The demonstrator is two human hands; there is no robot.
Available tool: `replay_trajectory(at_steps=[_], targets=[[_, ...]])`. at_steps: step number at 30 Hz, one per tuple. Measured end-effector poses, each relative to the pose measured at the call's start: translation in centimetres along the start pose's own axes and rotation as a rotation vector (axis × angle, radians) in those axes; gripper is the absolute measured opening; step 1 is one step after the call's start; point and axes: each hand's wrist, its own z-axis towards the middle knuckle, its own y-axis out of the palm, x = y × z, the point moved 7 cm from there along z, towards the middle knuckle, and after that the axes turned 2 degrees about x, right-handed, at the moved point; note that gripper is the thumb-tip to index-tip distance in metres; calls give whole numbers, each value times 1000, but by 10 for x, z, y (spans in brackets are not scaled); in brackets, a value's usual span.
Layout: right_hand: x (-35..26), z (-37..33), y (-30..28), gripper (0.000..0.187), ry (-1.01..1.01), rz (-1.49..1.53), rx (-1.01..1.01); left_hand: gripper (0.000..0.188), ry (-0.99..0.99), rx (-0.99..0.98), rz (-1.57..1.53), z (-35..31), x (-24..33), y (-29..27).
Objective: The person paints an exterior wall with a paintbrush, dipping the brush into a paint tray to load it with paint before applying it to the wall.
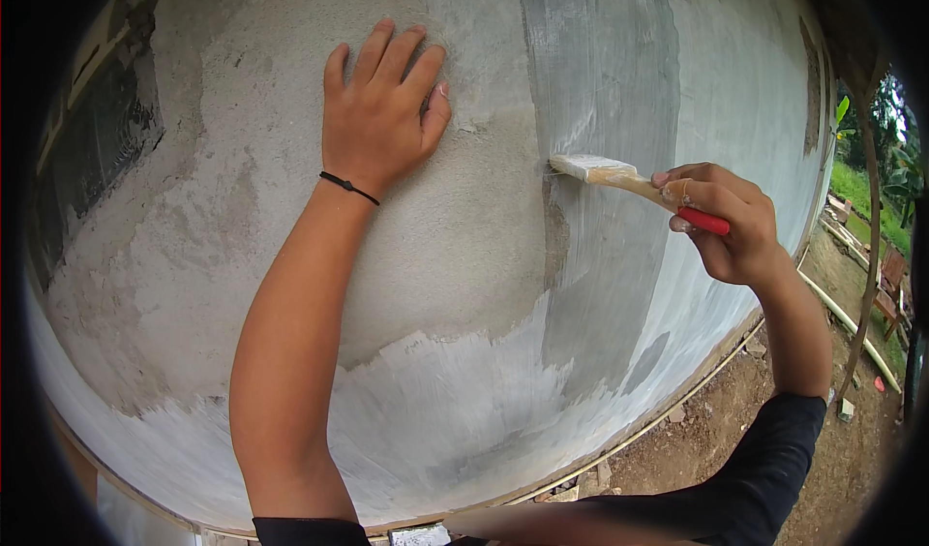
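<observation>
A person's left hand (pixel 380 110) pressed against a rough grey plaster wall (pixel 445 246), its fingers (pixel 374 54) spread wide and empty, a black cord bracelet (pixel 348 189) circling the wrist. To its right, the right hand (pixel 728 222) gripped a flat paintbrush (pixel 639 186), fingers closed around the handle just short of its red end (pixel 704 221). The brush pointed left, its whitened bristles (pixel 585 166) at the wall beside the left edge of a darker, smooth grey band (pixel 605 72). Whitish streaks (pixel 455 372) covered the wall's lower part, while bare, grainy plaster surrounded the left hand. A dark panel (pixel 106 154) stood at the far left. A black sleeve (pixel 764 459) covered the right upper arm. Beyond the wall, at right, lay brown earth (pixel 702 454), a long pale pole (pixel 854 325) and green grass (pixel 856 190).
</observation>
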Motion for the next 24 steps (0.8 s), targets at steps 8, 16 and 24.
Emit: replay_trajectory(at_steps=[8, 16, 24], targets=[[85, 75, -19, 22, 200, 333, -49, 31, -3, -3, -9, 3, 1, -3], [74, 153, -49, 17, 191, 201, 347, 31, -21, 26, -49, 1, -3, -5], [0, 40, 27, 28, -207, -104, 106, 29, -21, 32, -55, 1, -1, -3]])
